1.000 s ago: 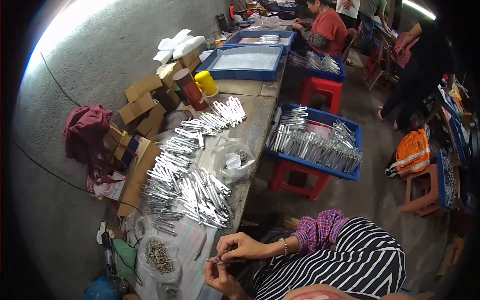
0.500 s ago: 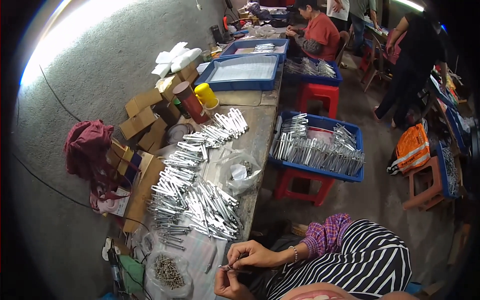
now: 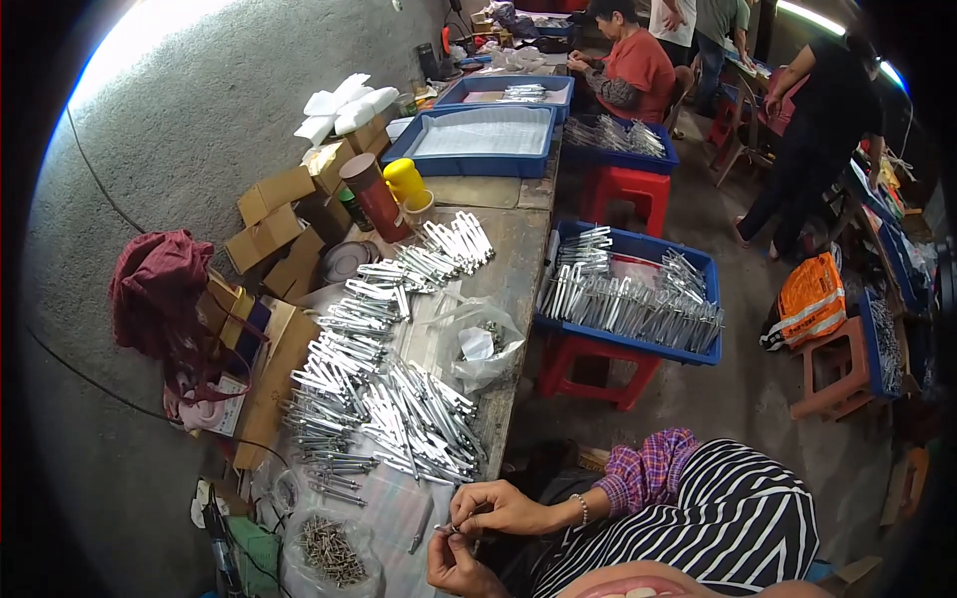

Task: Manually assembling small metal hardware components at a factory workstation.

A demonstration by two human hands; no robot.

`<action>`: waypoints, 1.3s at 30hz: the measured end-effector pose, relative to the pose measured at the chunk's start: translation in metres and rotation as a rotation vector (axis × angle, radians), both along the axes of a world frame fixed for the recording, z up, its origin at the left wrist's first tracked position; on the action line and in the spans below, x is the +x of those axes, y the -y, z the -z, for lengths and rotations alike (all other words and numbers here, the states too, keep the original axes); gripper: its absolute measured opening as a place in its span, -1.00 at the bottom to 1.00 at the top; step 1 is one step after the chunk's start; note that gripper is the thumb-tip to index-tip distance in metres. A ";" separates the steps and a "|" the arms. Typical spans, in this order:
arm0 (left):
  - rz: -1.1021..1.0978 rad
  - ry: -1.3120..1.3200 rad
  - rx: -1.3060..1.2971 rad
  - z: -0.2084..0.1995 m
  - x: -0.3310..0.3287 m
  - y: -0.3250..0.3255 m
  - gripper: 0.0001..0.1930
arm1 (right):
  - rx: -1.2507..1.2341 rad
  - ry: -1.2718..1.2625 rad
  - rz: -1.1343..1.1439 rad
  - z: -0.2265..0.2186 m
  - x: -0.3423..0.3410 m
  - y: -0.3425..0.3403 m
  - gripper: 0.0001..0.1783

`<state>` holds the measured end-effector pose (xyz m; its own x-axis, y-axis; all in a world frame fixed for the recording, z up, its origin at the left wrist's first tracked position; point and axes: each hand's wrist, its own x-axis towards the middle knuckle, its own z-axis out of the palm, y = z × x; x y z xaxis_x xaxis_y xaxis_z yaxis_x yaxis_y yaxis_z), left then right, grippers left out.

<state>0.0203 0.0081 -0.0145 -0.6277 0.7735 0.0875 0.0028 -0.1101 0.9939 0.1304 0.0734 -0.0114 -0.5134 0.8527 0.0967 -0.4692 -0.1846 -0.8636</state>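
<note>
At the table's near edge, my right hand and my left hand meet, both closed, their fingertips pinching a small metal part whose exact kind is too small to make out. A bead bracelet circles my right wrist. Just left of the hands lies a single slim metal rod on a pale cloth. Beyond it spreads a large heap of shiny metal rod-like pieces. Left of my hands sits an opened clear plastic bag of small brownish-metal screw-like parts.
A clear bag lies by the table's right edge. Right of the table, a blue tray of rods rests on a red stool. Farther back are blue trays, a yellow-lidded container, cardboard boxes and several people.
My view has shifted slightly. My hands stay together at the same spot, with the fingers turned a little around the small part. A standing person at the right has moved slightly.
</note>
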 end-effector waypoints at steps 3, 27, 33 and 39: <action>-0.021 -0.150 -0.050 0.000 -0.010 -0.003 -0.85 | 0.091 -0.022 0.066 0.003 -0.003 -0.006 -0.93; 0.190 0.265 0.034 0.021 -0.039 0.003 -0.84 | -0.633 0.042 -0.550 0.000 0.024 -0.027 -0.73; 0.210 0.194 -0.046 0.013 -0.033 0.003 -0.87 | -0.615 0.083 -0.570 0.005 0.031 -0.023 -0.75; 0.174 0.209 -0.079 0.000 -0.018 0.001 -0.88 | -0.534 0.124 -0.501 0.009 0.034 -0.023 -0.76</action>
<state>0.0018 0.0071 -0.0143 -0.4827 0.8707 -0.0943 -0.2151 -0.0136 0.9765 0.1642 0.0962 -0.0208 -0.8334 0.4283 -0.3492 -0.1237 -0.7605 -0.6375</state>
